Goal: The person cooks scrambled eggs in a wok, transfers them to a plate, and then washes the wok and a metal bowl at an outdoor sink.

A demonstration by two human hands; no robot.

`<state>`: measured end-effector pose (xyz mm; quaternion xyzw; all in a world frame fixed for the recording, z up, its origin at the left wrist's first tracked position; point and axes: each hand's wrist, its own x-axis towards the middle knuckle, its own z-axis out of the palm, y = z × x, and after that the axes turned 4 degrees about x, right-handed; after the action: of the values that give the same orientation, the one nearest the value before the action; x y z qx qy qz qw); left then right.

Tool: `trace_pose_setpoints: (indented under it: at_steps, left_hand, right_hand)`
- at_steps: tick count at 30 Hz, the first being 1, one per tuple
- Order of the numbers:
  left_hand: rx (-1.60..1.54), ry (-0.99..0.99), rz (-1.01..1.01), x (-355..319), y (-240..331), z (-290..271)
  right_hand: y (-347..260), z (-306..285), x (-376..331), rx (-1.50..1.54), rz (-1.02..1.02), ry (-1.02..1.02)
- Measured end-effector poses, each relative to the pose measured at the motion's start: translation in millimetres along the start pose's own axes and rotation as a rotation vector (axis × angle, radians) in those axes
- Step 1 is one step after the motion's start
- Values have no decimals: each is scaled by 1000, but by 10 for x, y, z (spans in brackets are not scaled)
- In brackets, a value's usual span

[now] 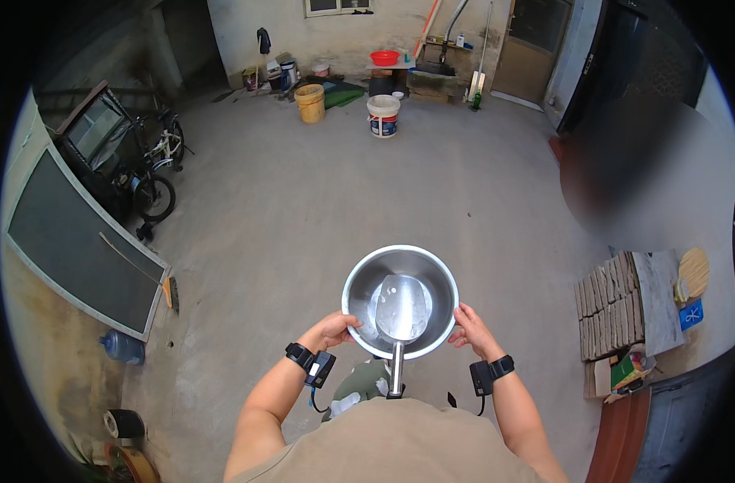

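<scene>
- We are gripping a steel bowl (400, 299) at waist height over the concrete yard floor (303, 209).
- Left hand (333, 328) and right hand (468, 326) are clamping fingers on opposite rims.
- A metal scoop (401, 310) is resting inside with ice-like lumps; nothing is looking emptied yet.

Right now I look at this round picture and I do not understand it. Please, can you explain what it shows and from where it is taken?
There is no machine. A camera worn on a person's head looks down, and its wide lens bends the edges. The left hand and right hand grip the rim of a steel bowl. Inside lies a metal scoop, its handle toward the body. Both wrists carry black strapped devices. Below is a concrete yard: a white bucket, a yellow bucket, a bicycle and stacked tiles.
</scene>
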<state>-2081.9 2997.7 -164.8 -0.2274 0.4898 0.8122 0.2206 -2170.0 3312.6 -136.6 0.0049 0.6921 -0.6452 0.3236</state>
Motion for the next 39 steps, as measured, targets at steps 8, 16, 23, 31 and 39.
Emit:
trace_pose_setpoints:
  at_steps: [8,16,23,31,39]
  left_hand:
    - [344,-127,-40,2289,1859,294]
    - [370,-230,44,4528,3179,1185]
    - [415,236,235,6277,4106,1540]
    - [328,533,257,7319,5542,1007]
    - [547,-2,43,9661,7149,1259]
  right_hand:
    - [-924,-861,2238,42,158,15]
    - [-1695,-2311,3928,256,-5,290]
    - [-2468,-3407,5829,271,58,362]
    - [-3561,-4026,7829,288,195,246]
    - [-4821,-4623,10335,181,113,285]
